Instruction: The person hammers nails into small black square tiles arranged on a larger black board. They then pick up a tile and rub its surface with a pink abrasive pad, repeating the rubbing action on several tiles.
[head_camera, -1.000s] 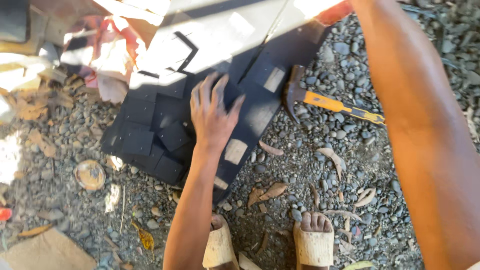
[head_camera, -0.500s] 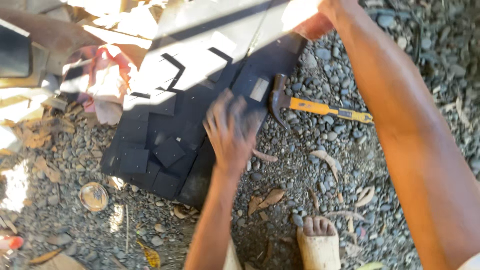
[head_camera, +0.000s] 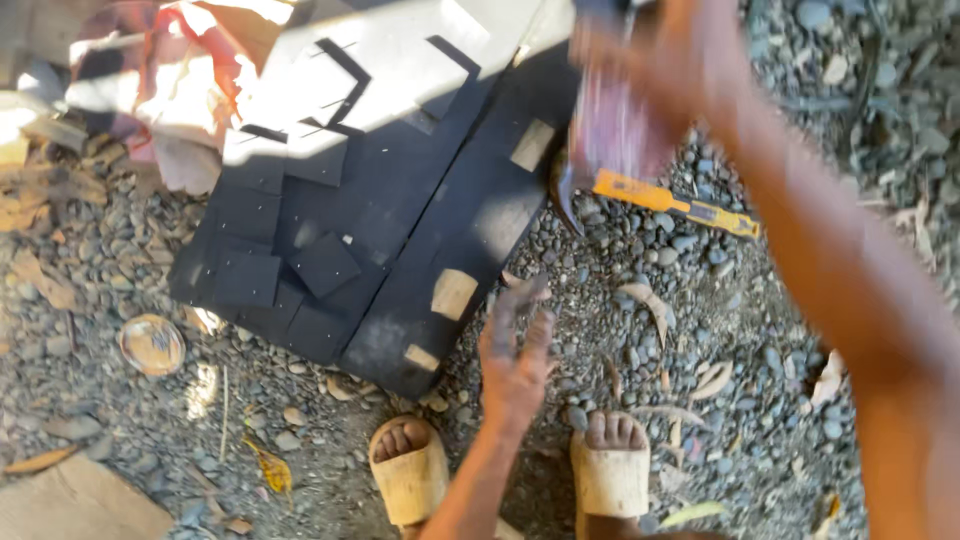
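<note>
Bare arms without sleeves, dust-smudged left hand, 2 tan open-toed sandals.

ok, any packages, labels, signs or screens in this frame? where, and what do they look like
No packages, signs or screens in view.
Hammer handle: on the gravel right of the black panels, beside the blurred right hand; yellow-orange, with a small dark label patch, too blurred to make out.
Black panels: centre-left on the gravel, above the left hand; tan rectangular patches on them, plain, possibly tape or bare wood.
</note>
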